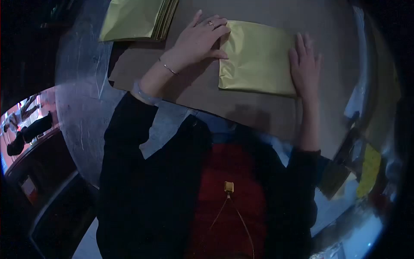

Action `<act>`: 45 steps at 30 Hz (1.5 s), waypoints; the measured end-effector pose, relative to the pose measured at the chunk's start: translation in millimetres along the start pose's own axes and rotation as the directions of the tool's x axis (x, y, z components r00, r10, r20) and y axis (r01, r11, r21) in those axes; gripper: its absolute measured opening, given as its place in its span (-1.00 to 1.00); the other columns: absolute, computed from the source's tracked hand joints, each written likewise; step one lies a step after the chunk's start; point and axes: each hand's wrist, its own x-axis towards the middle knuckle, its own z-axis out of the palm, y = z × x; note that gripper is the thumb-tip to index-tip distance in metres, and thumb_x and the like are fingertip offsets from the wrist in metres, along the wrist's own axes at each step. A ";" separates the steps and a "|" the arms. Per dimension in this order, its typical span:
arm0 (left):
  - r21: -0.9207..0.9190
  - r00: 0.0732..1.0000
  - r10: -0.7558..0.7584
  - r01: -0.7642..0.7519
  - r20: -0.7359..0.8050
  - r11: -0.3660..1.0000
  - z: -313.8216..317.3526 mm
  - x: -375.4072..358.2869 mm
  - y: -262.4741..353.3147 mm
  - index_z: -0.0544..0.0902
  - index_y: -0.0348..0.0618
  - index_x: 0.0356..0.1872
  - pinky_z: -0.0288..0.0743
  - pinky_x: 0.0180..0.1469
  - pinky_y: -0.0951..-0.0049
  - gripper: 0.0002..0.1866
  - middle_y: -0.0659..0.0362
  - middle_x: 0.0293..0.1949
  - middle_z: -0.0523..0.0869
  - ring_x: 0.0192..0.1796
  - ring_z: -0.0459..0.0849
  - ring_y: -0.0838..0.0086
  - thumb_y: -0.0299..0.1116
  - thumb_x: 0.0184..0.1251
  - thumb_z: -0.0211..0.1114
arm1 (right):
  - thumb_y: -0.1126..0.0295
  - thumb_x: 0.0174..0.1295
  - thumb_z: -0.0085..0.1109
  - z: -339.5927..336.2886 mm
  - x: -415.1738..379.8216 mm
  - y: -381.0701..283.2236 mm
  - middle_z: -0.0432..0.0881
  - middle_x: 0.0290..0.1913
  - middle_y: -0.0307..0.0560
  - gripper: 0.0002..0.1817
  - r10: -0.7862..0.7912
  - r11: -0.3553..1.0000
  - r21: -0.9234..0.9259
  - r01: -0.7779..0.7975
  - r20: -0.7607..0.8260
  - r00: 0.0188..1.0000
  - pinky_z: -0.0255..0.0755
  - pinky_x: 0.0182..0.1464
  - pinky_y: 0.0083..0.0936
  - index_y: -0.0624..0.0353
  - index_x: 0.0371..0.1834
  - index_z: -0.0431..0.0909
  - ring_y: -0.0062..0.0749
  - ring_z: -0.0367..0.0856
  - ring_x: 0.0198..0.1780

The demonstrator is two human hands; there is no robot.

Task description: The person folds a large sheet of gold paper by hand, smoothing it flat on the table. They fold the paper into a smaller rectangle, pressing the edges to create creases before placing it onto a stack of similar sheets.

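A flat, rectangular gold foil packet [258, 58] lies on a brown cardboard sheet [254, 108], with creases along its left side. My left hand [200, 41] touches the packet's left edge, thumb and forefinger apart and the other fingers spread. Along the opposite edge rests my right hand [305, 67], its fingers stretched out and the palm side against the packet. Whether the packet holds anything inside cannot be seen. A stack of similar gold pieces [131, 19] sits at the upper left, beyond my left forearm.
The grey tabletop [82, 112] extends left of the cardboard. At the right edge are a yellow strip [368, 170] and a brown cardboard piece [334, 179], partly blurred. A dark chair-like shape [60, 207] stands at the lower left. Another person [32, 129] appears far left.
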 end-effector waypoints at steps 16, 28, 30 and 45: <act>0.043 0.973 -0.153 0.148 0.172 0.988 8.6 1.5 -12.8 0.39 -0.04 0.20 -0.08 0.43 -0.06 -0.25 0.17 0.27 0.39 0.38 0.27 0.30 0.14 0.01 0.32 | 0.42 0.15 0.15 -14.5 -90.7 -121.9 0.41 0.29 -0.26 -0.51 -0.433 0.832 0.420 0.362 0.083 0.898 0.10 0.39 -0.22 -0.05 0.21 0.43 -0.37 0.35 0.32; 0.054 0.946 -0.224 0.217 0.235 0.975 3.4 10.7 -8.6 0.38 -0.04 0.21 -0.10 0.43 -0.06 -0.25 0.15 0.28 0.38 0.38 0.27 0.28 0.13 0.02 0.33 | 0.40 0.21 0.14 -24.2 -85.1 -125.9 0.42 0.27 -0.17 -0.61 -0.433 0.830 0.440 0.342 0.120 0.894 0.09 0.37 -0.22 0.02 0.14 0.45 -0.32 0.37 0.29; 0.053 0.940 -0.232 0.226 0.252 0.973 2.7 12.9 -8.8 0.38 -0.04 0.22 -0.10 0.43 -0.06 -0.25 0.15 0.28 0.38 0.38 0.27 0.28 0.13 0.02 0.33 | 0.40 0.20 0.16 -23.5 -86.6 -126.7 0.43 0.25 -0.16 -0.62 -0.442 0.845 0.384 0.373 0.108 0.891 0.11 0.35 -0.16 -0.03 0.12 0.46 -0.29 0.38 0.28; 0.077 0.903 -0.226 0.213 0.366 0.974 -14.6 15.9 -5.0 0.37 -0.05 0.24 -0.12 0.43 -0.06 -0.24 0.13 0.29 0.36 0.38 0.26 0.26 0.11 0.03 0.34 | 0.39 0.18 0.13 -15.3 -98.3 -123.5 0.26 0.39 -0.18 -0.50 -0.465 0.865 0.286 0.412 0.151 0.872 0.08 0.35 -0.05 -0.11 0.24 0.38 -0.31 0.26 0.38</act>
